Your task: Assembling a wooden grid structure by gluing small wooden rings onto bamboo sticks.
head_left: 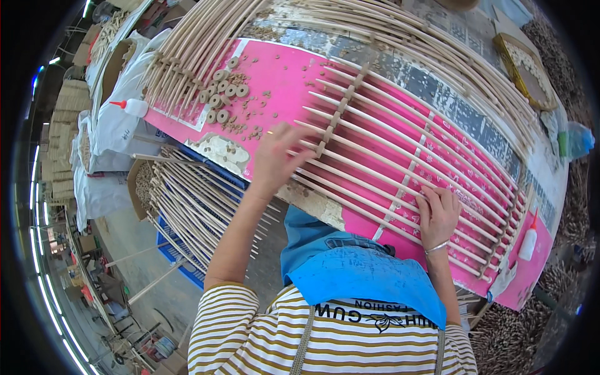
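On the pink surface (284, 78), left hand (279, 159) and right hand (439, 215) touch wooden sticks (381, 159); their grip I cannot tell.

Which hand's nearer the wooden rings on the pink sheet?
Left. The left hand sits to the lower right of the wooden rings in the picture; the right hand is farther off that way.

Left hand (278, 157) at the left ends of wooden sticks (389, 178) laid in a row, right hand (440, 215) on the sticks, pink sheet (284, 70) underneath, wooden rings (223, 92) clustered left, white red-tipped bottle (529, 242) at right, blue apron (369, 269).
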Demonstrator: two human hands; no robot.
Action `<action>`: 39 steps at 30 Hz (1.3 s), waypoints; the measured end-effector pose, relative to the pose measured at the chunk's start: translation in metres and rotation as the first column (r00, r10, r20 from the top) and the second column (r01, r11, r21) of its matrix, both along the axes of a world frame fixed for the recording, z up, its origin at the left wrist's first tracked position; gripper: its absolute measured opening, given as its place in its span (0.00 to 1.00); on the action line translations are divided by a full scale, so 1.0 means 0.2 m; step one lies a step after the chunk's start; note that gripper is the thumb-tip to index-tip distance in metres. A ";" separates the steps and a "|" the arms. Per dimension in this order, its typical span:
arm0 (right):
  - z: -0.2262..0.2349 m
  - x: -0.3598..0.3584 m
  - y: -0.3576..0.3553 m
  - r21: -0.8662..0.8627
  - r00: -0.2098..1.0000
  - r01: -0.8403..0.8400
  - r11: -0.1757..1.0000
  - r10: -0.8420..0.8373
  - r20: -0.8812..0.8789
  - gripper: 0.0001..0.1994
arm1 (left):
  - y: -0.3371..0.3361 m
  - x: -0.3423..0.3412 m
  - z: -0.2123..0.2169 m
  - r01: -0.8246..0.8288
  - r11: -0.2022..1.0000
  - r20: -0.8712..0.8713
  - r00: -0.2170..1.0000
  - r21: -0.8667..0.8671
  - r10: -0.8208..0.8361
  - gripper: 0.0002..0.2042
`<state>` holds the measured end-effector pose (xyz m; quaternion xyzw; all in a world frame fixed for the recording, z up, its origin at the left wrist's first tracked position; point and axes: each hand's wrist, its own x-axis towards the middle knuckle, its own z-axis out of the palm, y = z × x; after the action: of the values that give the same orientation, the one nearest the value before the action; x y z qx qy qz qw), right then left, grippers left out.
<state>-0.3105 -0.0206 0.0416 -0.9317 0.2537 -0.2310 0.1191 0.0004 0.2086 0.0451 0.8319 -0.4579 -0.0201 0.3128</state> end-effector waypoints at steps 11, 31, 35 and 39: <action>0.04 -0.03 0.07 0.111 0.988 -0.141 0.984 0.146 -0.043 0.10 | 0.45 0.61 -0.15 -0.561 0.826 0.264 0.807 0.059 0.529 0.17; 0.01 -0.07 0.10 0.357 0.990 -0.119 0.926 0.082 0.119 0.08 | 0.36 0.15 0.02 -0.504 0.851 -0.859 0.492 -0.151 0.139 0.16; 0.03 -0.05 0.09 0.362 0.988 -0.137 0.922 0.102 0.115 0.08 | 0.32 0.04 0.01 -0.525 0.840 -0.925 0.372 -0.138 0.081 0.16; 0.02 -0.05 0.09 0.333 0.983 -0.171 0.927 0.140 0.116 0.08 | 0.29 0.00 0.01 -0.518 0.844 -0.939 0.338 -0.135 0.057 0.15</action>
<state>-0.3204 -0.0023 0.0453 -0.9027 0.2095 -0.2151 0.3081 0.0010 0.2656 0.0479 0.6638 -0.0440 -0.3162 0.6764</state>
